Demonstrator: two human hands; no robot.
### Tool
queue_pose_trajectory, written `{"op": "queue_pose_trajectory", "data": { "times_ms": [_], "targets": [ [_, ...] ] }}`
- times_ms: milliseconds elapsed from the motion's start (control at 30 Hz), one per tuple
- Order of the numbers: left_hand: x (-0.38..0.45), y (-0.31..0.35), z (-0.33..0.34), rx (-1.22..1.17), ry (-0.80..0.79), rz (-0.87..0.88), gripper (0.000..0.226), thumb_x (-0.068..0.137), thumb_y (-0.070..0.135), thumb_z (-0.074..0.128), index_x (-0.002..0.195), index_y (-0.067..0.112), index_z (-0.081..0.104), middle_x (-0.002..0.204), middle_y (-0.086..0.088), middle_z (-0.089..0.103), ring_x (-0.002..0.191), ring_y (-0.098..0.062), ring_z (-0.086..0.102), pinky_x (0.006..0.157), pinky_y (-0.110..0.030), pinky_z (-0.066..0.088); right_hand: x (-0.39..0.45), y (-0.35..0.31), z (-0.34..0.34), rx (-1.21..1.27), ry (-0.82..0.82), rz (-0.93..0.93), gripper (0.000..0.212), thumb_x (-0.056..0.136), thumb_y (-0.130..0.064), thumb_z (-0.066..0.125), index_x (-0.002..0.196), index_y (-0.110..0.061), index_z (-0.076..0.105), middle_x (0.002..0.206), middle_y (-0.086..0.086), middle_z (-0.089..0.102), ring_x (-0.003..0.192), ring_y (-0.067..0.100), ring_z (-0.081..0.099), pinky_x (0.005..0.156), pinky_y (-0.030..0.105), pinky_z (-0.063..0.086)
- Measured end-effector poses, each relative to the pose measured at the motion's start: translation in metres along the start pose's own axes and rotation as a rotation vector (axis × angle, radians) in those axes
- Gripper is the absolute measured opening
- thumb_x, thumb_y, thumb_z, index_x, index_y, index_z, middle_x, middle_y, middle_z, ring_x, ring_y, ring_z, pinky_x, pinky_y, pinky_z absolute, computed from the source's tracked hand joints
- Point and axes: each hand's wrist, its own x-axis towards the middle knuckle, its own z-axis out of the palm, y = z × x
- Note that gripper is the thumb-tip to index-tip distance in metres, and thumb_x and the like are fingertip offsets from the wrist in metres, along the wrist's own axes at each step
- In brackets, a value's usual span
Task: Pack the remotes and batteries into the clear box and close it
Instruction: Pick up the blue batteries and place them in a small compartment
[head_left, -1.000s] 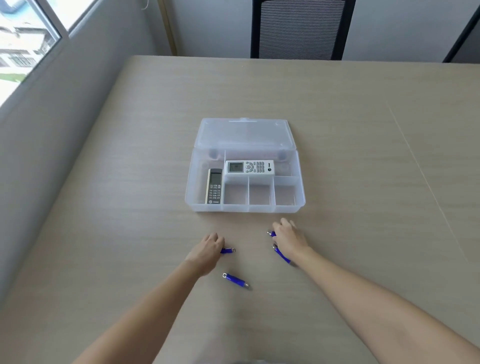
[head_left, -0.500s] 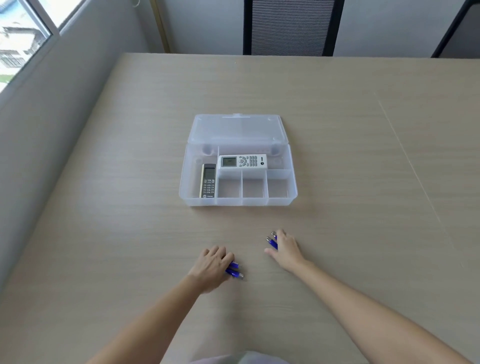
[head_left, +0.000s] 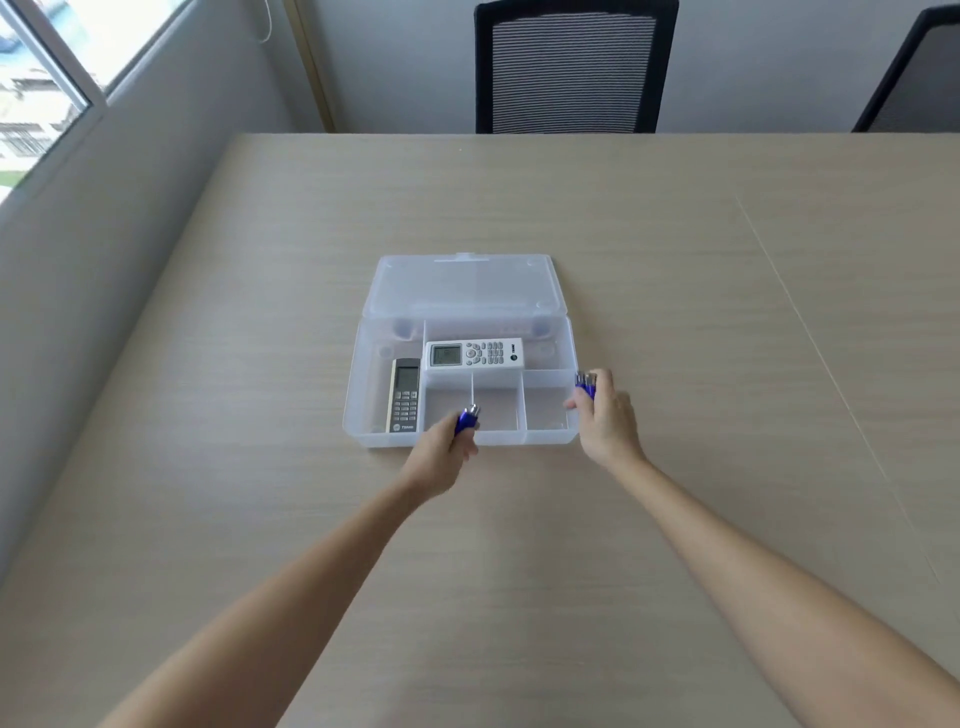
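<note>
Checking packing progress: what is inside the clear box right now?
Inside the clear box: grey remote and white remote. Small front compartments look empty; the left hand covers part of one.

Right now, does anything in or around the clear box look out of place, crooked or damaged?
Nothing stands out. The clear box lies open and square on the table, with the white remote and the grey remote flat in separate compartments. Each hand, left and right, holds blue batteries.

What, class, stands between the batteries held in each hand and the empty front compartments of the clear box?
Nothing visible. The clear plastic box lies open, its lid folded back. The left hand holds blue batteries over the front compartments; the right hand holds more blue batteries at the right wall. Both remotes occupy other compartments.
</note>
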Motion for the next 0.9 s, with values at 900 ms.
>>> {"op": "queue_pose_trajectory", "data": {
  "times_ms": [900],
  "targets": [
    [0.087, 0.080, 0.008, 0.335, -0.151, -0.315, 0.018, 0.093, 0.023, 0.052, 0.085, 0.007, 0.055, 0.079, -0.013, 0.058, 0.071, -0.027, 0.050, 0.065, -0.027, 0.039, 0.054, 0.058, -0.008, 0.577, -0.238, 0.496, 0.032, 0.077, -0.007, 0.078, 0.105, 0.007, 0.071, 0.103, 0.021, 0.072, 0.080, 0.028, 0.068, 0.071, 0.035, 0.058]
  ]
}}
